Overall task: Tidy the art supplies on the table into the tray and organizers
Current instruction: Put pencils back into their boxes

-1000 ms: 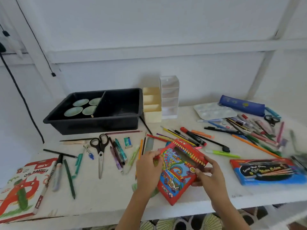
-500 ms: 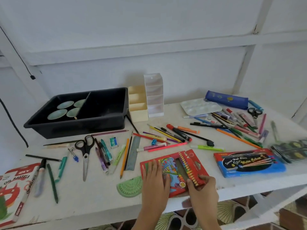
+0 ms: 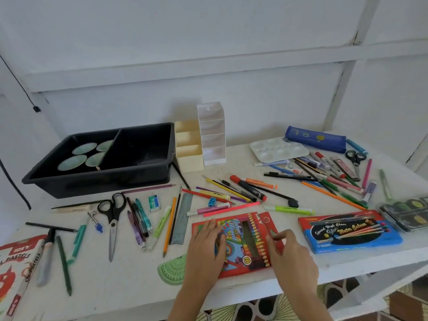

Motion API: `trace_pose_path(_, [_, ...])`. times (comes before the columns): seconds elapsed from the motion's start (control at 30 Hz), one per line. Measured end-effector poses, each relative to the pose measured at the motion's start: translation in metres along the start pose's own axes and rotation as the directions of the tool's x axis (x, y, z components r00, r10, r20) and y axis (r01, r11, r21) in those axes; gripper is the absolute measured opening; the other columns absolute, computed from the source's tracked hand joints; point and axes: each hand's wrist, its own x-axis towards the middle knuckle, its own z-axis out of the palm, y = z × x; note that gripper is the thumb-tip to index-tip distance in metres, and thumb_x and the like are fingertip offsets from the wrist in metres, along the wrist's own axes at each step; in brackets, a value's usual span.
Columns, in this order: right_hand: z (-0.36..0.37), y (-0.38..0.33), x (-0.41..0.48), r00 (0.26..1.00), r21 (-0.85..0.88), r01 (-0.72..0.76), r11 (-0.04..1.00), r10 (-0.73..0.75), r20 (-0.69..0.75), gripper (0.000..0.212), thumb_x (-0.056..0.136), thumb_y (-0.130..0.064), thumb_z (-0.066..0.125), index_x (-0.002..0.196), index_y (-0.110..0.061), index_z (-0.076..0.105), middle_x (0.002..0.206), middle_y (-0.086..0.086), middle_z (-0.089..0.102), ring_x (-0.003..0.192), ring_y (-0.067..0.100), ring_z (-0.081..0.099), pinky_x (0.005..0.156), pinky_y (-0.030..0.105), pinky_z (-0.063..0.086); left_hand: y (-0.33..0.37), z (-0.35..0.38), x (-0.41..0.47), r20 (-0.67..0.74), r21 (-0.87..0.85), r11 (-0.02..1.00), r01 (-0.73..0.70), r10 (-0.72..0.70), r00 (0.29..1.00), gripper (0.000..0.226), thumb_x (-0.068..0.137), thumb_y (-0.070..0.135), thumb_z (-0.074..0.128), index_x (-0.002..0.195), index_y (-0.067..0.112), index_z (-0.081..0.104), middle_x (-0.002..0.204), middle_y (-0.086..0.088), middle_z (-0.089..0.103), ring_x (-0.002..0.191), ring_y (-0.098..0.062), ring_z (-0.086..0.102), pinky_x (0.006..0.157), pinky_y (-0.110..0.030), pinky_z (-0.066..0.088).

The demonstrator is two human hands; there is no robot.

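A red colour pencil box (image 3: 243, 242) lies flat near the table's front edge. My left hand (image 3: 206, 249) presses on its left part with fingers spread flat. My right hand (image 3: 289, 253) pinches the box's right flap with fingertips. A black two-part tray (image 3: 139, 174) stands at the back left, with several pale green dishes (image 3: 80, 154) in its left compartment. A cream organizer (image 3: 188, 147) and a clear white organizer (image 3: 212, 133) stand beside the tray. Loose pencils, pens and markers (image 3: 243, 191) lie scattered across the table.
Black scissors (image 3: 113, 214), a ruler (image 3: 183, 218) and a green protractor (image 3: 173, 269) lie left of the box. A blue water colour box (image 3: 347, 230), paint pans (image 3: 407, 214), a white palette (image 3: 278, 149) and a blue pencil case (image 3: 315, 137) sit right. An oil pastels box (image 3: 16, 269) lies at far left.
The pencil box was held tilted up off the table in both hands; now it lies flat on the table, my left hand pressing it and my right hand at its flap.
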Motion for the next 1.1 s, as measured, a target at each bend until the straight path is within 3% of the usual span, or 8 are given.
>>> trace_pose_path(0.1, [-0.004, -0.006, 0.033, 0.994, 0.038, 0.104, 0.994, -0.103, -0.034, 0.022, 0.095, -0.045, 0.044, 0.099, -0.025, 0.051, 0.07, -0.01, 0.058, 0.06, 0.002, 0.057, 0.048, 0.021, 0.047, -0.001, -0.009, 0.024, -0.144, -0.085, 0.995, -0.059, 0.046, 0.988, 0.029, 0.096, 0.026, 0.048, 0.12, 0.016, 0.061, 0.122, 0.002, 0.061, 0.112, -0.009, 0.051, 0.098, -0.019, 0.031])
trace_pose_path(0.23, [-0.005, -0.024, 0.078, 0.962, 0.014, 0.273, 0.962, -0.272, -0.027, 0.017, 0.095, -0.034, 0.051, 0.103, -0.023, 0.061, 0.091, -0.008, 0.06, 0.072, 0.001, 0.055, 0.055, 0.014, 0.041, -0.009, -0.017, 0.07, -0.212, -0.129, 0.99, -0.05, 0.022, 0.977, 0.023, 0.095, 0.017, 0.05, 0.114, 0.015, 0.064, 0.11, 0.005, 0.063, 0.102, -0.005, 0.052, 0.088, -0.016, 0.036])
trace_pose_path(0.33, [0.0, -0.035, 0.105, 0.918, -0.042, 0.395, 0.918, -0.394, 0.034, 0.017, 0.094, -0.026, 0.054, 0.106, -0.023, 0.066, 0.104, -0.005, 0.058, 0.084, 0.007, 0.055, 0.066, 0.019, 0.044, -0.025, -0.021, 0.103, -0.194, -0.076, 0.997, -0.02, 0.004, 0.981, 0.026, 0.094, 0.007, 0.047, 0.114, 0.012, 0.063, 0.11, 0.002, 0.063, 0.104, -0.009, 0.053, 0.088, -0.017, 0.037])
trace_pose_path(0.43, [0.007, -0.043, 0.125, 0.865, -0.113, 0.496, 0.861, -0.476, 0.16, 0.02, 0.094, -0.025, 0.055, 0.11, -0.024, 0.067, 0.109, -0.006, 0.056, 0.095, 0.009, 0.055, 0.073, 0.022, 0.045, -0.047, -0.021, 0.127, -0.117, 0.052, 0.999, -0.004, 0.01, 0.993, 0.029, 0.091, -0.001, 0.047, 0.111, 0.008, 0.065, 0.111, -0.007, 0.065, 0.104, -0.021, 0.057, 0.092, -0.032, 0.044])
trace_pose_path(0.53, [0.017, -0.046, 0.135, 0.815, -0.141, 0.562, 0.815, -0.517, 0.262, 0.024, 0.093, -0.026, 0.055, 0.115, -0.023, 0.066, 0.111, -0.005, 0.052, 0.099, 0.01, 0.053, 0.075, 0.02, 0.041, -0.062, -0.019, 0.135, -0.017, 0.165, 0.985, -0.055, 0.058, 0.998, 0.019, 0.092, 0.011, 0.053, 0.107, 0.011, 0.064, 0.108, -0.003, 0.066, 0.1, -0.022, 0.058, 0.085, -0.031, 0.04])
trace_pose_path(0.73, [0.024, -0.04, 0.141, 0.799, -0.143, 0.583, 0.8, -0.533, 0.277, 0.024, 0.091, -0.027, 0.059, 0.114, -0.023, 0.067, 0.11, -0.003, 0.05, 0.11, 0.012, 0.041, 0.079, 0.023, 0.041, -0.071, -0.012, 0.127, -0.081, 0.146, 0.985, -0.095, 0.108, 0.991, 0.013, 0.088, 0.008, 0.061, 0.099, 0.006, 0.068, 0.105, -0.007, 0.065, 0.096, -0.025, 0.059, 0.084, -0.031, 0.041])
trace_pose_path(0.87, [0.023, -0.029, 0.142, 0.804, -0.134, 0.585, 0.8, -0.549, 0.23, 0.019, 0.09, -0.025, 0.06, 0.107, -0.024, 0.068, 0.104, -0.005, 0.052, 0.108, 0.013, 0.039, 0.086, 0.024, 0.037, -0.081, -0.014, 0.126, -0.075, 0.244, 0.957, -0.159, 0.182, 0.98, 0.012, 0.08, 0.008, 0.07, 0.089, 0.015, 0.068, 0.093, -0.002, 0.064, 0.084, -0.022, 0.061, 0.076, -0.027, 0.037])
trace_pose_path(1.1, [0.001, -0.015, 0.127, 0.856, 0.296, 0.467, 0.833, -0.51, 0.082, 0.016, 0.084, -0.017, 0.069, 0.087, -0.032, 0.07, 0.087, -0.011, 0.061, 0.09, 0.004, 0.05, 0.074, 0.011, 0.036, -0.081, -0.026, 0.115, -0.109, 0.309, 0.923, -0.23, 0.275, 0.955, 0.021, 0.074, 0.006, 0.076, 0.087, 0.019, 0.065, 0.088, 0.003, 0.066, 0.08, -0.018, 0.064, 0.074, -0.025, 0.024])
